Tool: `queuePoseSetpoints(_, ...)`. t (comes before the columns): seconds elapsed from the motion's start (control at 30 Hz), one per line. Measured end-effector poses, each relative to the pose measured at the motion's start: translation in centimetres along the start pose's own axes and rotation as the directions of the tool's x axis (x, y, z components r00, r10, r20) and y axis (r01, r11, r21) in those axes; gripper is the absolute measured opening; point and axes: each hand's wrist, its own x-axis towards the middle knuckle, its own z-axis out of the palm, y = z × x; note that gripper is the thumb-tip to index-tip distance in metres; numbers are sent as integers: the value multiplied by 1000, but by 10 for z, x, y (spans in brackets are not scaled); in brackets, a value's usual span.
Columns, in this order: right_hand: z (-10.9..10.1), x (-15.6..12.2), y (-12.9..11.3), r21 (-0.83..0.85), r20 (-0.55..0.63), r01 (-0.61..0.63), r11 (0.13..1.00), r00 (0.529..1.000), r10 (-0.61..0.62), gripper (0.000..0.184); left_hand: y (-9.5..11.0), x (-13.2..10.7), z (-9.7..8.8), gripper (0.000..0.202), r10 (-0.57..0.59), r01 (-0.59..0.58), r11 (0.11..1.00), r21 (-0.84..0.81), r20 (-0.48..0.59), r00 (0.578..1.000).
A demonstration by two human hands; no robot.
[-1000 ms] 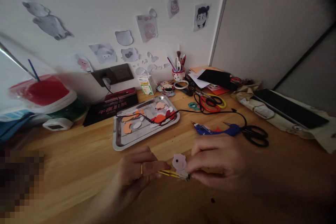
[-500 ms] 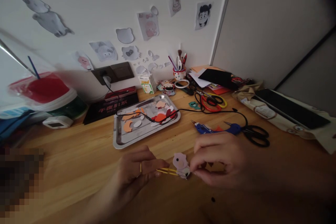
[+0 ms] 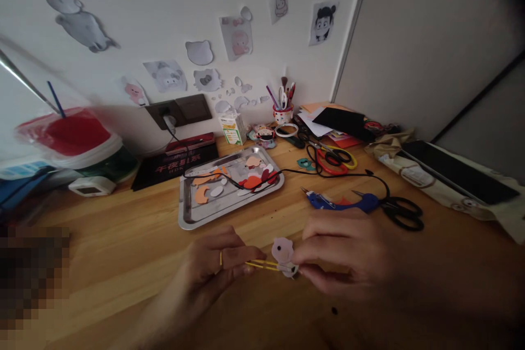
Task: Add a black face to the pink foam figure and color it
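My left hand point(image 3: 217, 268), with a ring on one finger, pinches a pair of yellow tweezers point(image 3: 262, 265). The tips of the tweezers reach the lower part of a pale pink cut-out figure point(image 3: 283, 250) with a black dot on its head. My right hand point(image 3: 340, 254) is closed at the figure's right edge, thumb and fingers gripping it there. Part of the figure's right side is hidden behind those fingers. Just beyond my right hand lies a blue glue gun point(image 3: 328, 202), partly covered by the hand.
A metal tray point(image 3: 188, 219) holds orange, white and red cut-outs. Black-handled scissors point(image 3: 404, 213) lie at right; a black cable point(image 3: 299, 172) crosses the tray and table. Further back are more scissors point(image 3: 336, 156), a pen cup point(image 3: 283, 115) and a small carton point(image 3: 232, 129). A bucket point(image 3: 118, 147) stands left.
My right fingers have shifted slightly to the left and up over the figure's edge. The tweezers have moved a little to the right. The whole view has shifted slightly.
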Motion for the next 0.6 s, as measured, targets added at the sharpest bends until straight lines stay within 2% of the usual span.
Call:
queuePoseSetpoints(0.13,7,0,2,10,-100,23,1000,995,-22,12,2,0,1,23,29,-30,1000,-5,-32,999)
queuePoseSetpoints(0.43,12,-2,4,30,-155,20,999,988,-15,10,-1,-2,2,26,28,-29,999,-17,-16,999)
queuePoseSetpoints(0.6,-1,4,-3,119,-48,-54,991,997,60,11,-1,-1,2,22,20,-19,1000,19,-17,1000)
